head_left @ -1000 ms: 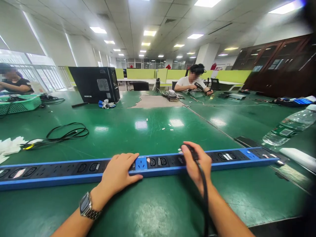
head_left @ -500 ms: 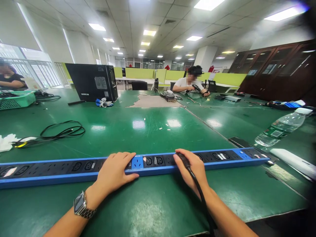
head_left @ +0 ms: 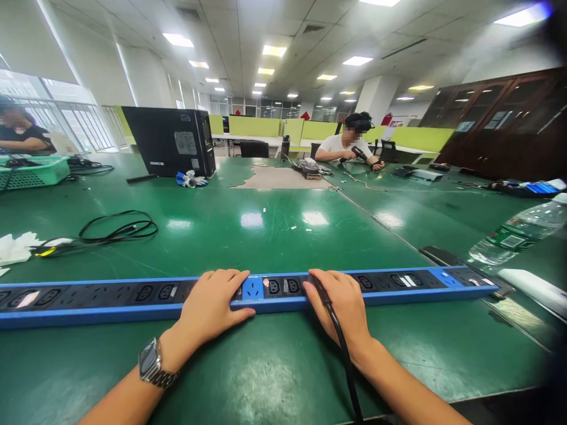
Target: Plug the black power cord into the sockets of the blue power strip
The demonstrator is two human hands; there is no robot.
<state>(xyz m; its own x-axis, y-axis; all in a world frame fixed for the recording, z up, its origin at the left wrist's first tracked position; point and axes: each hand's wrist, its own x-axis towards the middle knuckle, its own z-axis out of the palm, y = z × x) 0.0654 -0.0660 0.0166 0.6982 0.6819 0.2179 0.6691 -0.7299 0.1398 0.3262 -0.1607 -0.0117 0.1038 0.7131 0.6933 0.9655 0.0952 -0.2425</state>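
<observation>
A long blue power strip [head_left: 274,305] with black sockets lies across the green table. My left hand [head_left: 210,304] grips it left of a blue socket, thumb on the near side and fingers over the top. A watch [head_left: 155,364] is on the left wrist. My right hand [head_left: 339,304] is closed around a black plug [head_left: 319,289] over the strip's sockets, right of the middle. The plug's front end is hidden by the fingers. Its thick black cable [head_left: 346,360] runs down toward the table's near edge.
A black computer case [head_left: 170,141], blue-white gloves [head_left: 191,179] and a green basket [head_left: 38,172] stand farther back. Coiled black cable [head_left: 119,229] lies left. A water bottle [head_left: 516,235] is at right. Across the table a person [head_left: 348,141] holds a dark tool.
My right hand, with the plug, has shifted slightly left along the strip. The left hand keeps its place on the strip. The whole view has moved a little.
</observation>
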